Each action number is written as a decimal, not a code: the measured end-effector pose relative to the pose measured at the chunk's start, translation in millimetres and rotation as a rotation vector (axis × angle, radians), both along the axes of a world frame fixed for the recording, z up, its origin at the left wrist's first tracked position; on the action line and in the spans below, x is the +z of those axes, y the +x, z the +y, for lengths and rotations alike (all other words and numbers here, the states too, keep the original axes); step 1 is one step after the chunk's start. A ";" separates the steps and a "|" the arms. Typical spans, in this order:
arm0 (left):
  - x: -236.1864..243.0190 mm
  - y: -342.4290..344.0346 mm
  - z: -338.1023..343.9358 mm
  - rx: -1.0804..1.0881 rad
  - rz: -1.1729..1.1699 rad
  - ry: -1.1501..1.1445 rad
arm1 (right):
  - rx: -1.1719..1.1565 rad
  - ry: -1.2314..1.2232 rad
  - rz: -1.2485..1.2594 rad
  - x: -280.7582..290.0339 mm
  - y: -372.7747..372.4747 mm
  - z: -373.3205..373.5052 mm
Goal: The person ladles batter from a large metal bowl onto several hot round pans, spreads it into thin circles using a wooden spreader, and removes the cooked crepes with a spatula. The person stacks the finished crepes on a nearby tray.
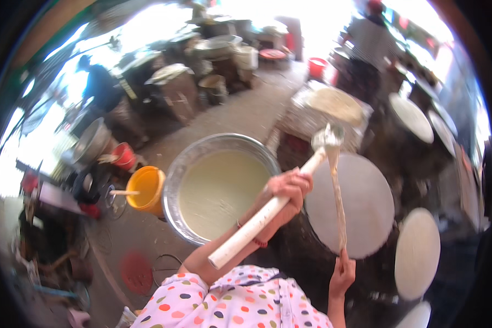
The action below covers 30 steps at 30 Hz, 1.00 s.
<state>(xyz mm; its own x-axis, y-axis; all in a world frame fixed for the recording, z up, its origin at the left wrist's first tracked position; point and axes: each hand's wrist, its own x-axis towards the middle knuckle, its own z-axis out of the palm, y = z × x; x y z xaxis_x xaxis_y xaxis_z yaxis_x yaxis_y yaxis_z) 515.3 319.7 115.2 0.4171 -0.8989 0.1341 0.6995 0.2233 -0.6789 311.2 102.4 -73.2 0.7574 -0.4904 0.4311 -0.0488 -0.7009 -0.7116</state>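
My left hand (291, 191), a beaded band at its wrist, is closed around a thick white rod (249, 232). The rod slants from above my shirt to the far right. Its far end meets the cup of a ladle (328, 136), smeared with something pale. Lower right, my right hand (343, 270) pinches the bottom of the ladle's long thin handle (339, 208). Beneath that handle lies a flat pale round surface (369, 205). To the left of my hands a wide metal basin (172, 205) holds creamy white batter-like liquid (224, 191).
A yellow bucket (146, 188) with a stick in it stands left of the basin. Beyond the pale surface is a plastic-covered stand (306, 90) with a round pale sheet (336, 104). More pale discs (418, 254) line the right. Another person (369, 44) stands far right.
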 end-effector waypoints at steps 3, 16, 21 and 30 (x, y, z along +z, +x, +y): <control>-9.2 -2.6 -63.5 -0.131 -0.104 -0.072 | -0.232 0.283 -0.098 -22.2 -18.2 -17.1; -127.6 -53.3 -226.5 0.040 -1.997 1.493 | -0.595 0.081 0.110 -23.3 -74.0 -50.7; -178.4 -24.2 -221.6 0.760 -2.690 1.431 | -0.596 0.140 0.459 -7.5 -71.7 -39.8; -187.0 59.1 -218.9 0.933 -2.837 1.564 | -0.658 0.737 0.064 -14.4 -33.3 -19.0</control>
<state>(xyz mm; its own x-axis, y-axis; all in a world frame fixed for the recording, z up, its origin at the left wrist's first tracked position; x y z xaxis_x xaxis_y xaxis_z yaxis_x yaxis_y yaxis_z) 574.4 100.8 -71.9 0.4665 -0.7765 0.4236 -0.8442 -0.2479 0.4752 277.8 83.4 -87.6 0.2489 -0.9510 -0.1836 -0.3235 0.0971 -0.9412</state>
